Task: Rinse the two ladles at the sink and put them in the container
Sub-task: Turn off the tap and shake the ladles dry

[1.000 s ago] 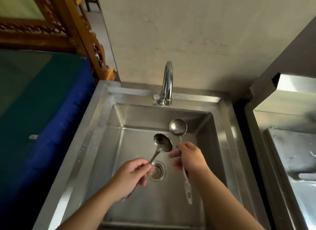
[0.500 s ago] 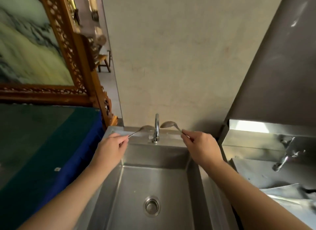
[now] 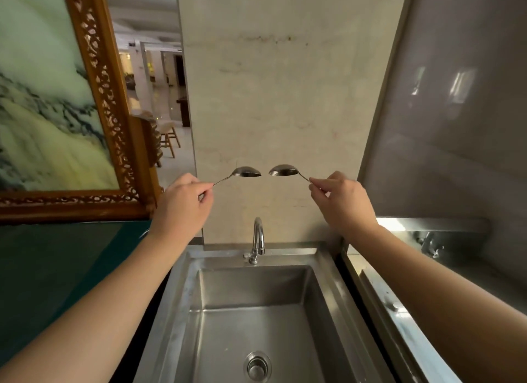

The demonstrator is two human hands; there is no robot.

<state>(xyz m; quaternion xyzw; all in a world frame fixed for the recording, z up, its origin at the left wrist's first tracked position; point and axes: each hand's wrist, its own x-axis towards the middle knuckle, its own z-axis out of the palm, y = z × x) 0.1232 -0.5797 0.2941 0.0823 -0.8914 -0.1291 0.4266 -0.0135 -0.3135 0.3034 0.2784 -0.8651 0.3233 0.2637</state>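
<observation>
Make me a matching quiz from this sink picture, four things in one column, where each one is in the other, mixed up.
Column one:
1. left-hand ladle
2. right-hand ladle
3. faucet
4. drain

Column two:
A. at the back rim of the sink
B. held up, bowl pointing right
C. in the basin floor
D. held up, bowl pointing left

Pairs: 1-B, 2-D, 3-A, 4-C

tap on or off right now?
Off, as far as the head view shows: no stream falls from the curved chrome faucet and the steel sink basin beneath has no running water. The handle position is too small to read.
</observation>
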